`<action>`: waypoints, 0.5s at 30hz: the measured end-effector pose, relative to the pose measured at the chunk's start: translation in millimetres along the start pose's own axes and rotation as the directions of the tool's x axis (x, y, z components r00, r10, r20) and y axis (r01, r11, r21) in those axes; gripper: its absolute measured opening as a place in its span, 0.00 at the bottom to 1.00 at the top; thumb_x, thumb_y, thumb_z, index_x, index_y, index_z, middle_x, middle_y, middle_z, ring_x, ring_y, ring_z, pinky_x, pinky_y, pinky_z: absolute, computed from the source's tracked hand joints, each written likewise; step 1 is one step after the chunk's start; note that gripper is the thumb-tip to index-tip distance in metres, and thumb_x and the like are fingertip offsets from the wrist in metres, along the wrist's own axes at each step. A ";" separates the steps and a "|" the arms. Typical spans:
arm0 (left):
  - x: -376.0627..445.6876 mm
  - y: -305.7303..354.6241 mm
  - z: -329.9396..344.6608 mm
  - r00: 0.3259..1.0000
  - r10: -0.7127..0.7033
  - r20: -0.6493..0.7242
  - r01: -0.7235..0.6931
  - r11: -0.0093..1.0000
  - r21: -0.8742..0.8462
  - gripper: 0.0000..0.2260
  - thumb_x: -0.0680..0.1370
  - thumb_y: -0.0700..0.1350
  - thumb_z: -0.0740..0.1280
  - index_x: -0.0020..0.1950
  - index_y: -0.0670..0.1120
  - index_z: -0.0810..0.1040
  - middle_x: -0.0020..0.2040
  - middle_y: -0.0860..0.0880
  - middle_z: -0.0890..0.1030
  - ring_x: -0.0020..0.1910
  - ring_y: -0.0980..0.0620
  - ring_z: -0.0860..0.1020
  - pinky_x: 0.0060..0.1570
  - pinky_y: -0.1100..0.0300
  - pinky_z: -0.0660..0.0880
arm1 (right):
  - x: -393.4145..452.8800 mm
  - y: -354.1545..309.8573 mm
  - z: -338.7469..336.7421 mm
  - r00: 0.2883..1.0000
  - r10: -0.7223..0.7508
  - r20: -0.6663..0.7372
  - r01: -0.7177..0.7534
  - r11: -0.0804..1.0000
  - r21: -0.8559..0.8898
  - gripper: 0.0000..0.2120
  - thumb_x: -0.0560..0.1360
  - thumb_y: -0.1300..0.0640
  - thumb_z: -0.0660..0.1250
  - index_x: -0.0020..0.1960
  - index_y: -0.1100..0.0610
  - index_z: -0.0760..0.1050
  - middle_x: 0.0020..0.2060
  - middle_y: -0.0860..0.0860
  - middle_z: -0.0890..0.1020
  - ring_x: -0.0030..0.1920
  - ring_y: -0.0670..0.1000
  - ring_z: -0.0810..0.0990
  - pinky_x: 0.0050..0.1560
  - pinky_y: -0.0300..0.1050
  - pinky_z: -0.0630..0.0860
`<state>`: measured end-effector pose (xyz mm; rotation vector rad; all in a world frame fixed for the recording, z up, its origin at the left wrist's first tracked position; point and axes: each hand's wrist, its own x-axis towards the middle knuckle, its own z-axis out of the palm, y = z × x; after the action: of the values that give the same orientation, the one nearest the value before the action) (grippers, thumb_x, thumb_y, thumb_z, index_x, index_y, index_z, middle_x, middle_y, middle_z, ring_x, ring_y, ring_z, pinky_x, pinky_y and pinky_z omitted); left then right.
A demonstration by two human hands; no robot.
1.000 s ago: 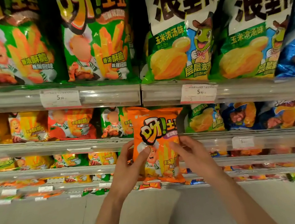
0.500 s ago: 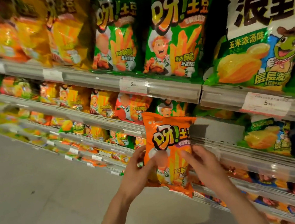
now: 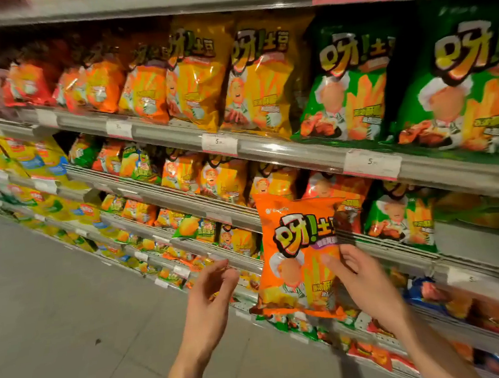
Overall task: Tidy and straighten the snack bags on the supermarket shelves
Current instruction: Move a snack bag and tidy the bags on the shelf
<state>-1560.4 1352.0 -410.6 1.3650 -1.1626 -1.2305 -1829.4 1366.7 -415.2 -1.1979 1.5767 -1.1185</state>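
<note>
- The orange snack bag (image 3: 297,261) is now held by the right hand (image 3: 364,281) alone, thumb across its front and fingers behind; it hangs upright in front of the shelf rail (image 3: 181,202), at about five o'clock in the view.
- The left hand (image 3: 210,292) has let go since half a second ago and hovers just beside the bag at its nine o'clock, fingers loosely curled, holding nothing.
- Judgement: the bag is being carried to its proper row.
- Matching orange bags (image 3: 99,81) stand at ten o'clock on the upper shelf; yellow bags (image 3: 257,79) and green bags (image 3: 351,81) crowd the nearer slots.
</note>
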 end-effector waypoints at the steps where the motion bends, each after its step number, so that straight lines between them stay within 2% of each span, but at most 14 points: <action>1: 6.3 2.3 -23.8 1.000 0.009 -0.010 -0.009 1.000 -0.008 0.10 0.79 0.48 0.71 0.60 0.53 0.81 0.52 0.59 0.86 0.55 0.59 0.83 0.56 0.59 0.79 | 2.2 -7.5 19.4 1.000 0.000 -0.006 0.000 1.000 0.000 0.08 0.80 0.50 0.68 0.58 0.47 0.80 0.52 0.37 0.85 0.54 0.32 0.80 0.51 0.25 0.73; 5: 32.7 4.4 -113.0 0.996 0.019 -0.089 -0.021 1.000 -0.021 0.09 0.80 0.46 0.71 0.60 0.52 0.82 0.51 0.58 0.86 0.53 0.59 0.83 0.60 0.55 0.78 | 18.1 -29.7 91.3 0.999 -0.008 -0.044 0.008 1.000 0.007 0.05 0.80 0.51 0.68 0.55 0.47 0.80 0.47 0.38 0.86 0.53 0.38 0.82 0.57 0.36 0.76; 7: 42.9 3.8 -150.9 0.991 0.013 -0.130 -0.019 0.999 -0.048 0.09 0.79 0.45 0.71 0.59 0.51 0.82 0.50 0.56 0.86 0.53 0.58 0.84 0.57 0.59 0.79 | 25.3 -38.4 124.0 0.998 -0.035 -0.060 0.035 0.999 -0.002 0.05 0.80 0.50 0.68 0.55 0.47 0.80 0.47 0.41 0.86 0.55 0.42 0.82 0.61 0.44 0.76; 10: 58.9 5.3 -197.9 0.985 0.011 -0.170 -0.026 0.996 -0.085 0.09 0.79 0.44 0.72 0.60 0.49 0.82 0.51 0.51 0.87 0.51 0.56 0.84 0.52 0.63 0.80 | 40.3 -51.5 170.3 0.997 -0.054 -0.059 0.054 0.998 -0.010 0.09 0.80 0.48 0.67 0.58 0.49 0.79 0.53 0.43 0.85 0.61 0.47 0.80 0.68 0.51 0.73; 12: 71.7 3.8 -224.2 0.982 0.008 -0.190 -0.027 0.995 -0.100 0.09 0.79 0.43 0.72 0.59 0.49 0.82 0.50 0.48 0.86 0.51 0.54 0.84 0.51 0.62 0.79 | 52.5 -61.4 199.5 0.997 -0.062 -0.035 0.062 0.998 -0.004 0.09 0.80 0.48 0.67 0.59 0.49 0.78 0.55 0.44 0.84 0.62 0.48 0.79 0.68 0.50 0.72; 15: 95.8 1.4 -256.7 0.975 -0.005 -0.224 -0.023 0.992 -0.124 0.08 0.79 0.43 0.71 0.59 0.49 0.82 0.50 0.48 0.86 0.52 0.52 0.84 0.50 0.60 0.77 | 73.1 -76.8 240.6 0.997 -0.076 -0.016 0.076 0.997 0.006 0.03 0.81 0.51 0.67 0.54 0.47 0.77 0.51 0.42 0.83 0.56 0.41 0.80 0.57 0.40 0.72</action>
<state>-1299.9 1267.7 -403.4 1.3626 -0.9179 -1.0926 -1596.0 1245.7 -408.6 -1.2566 1.5489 -1.1837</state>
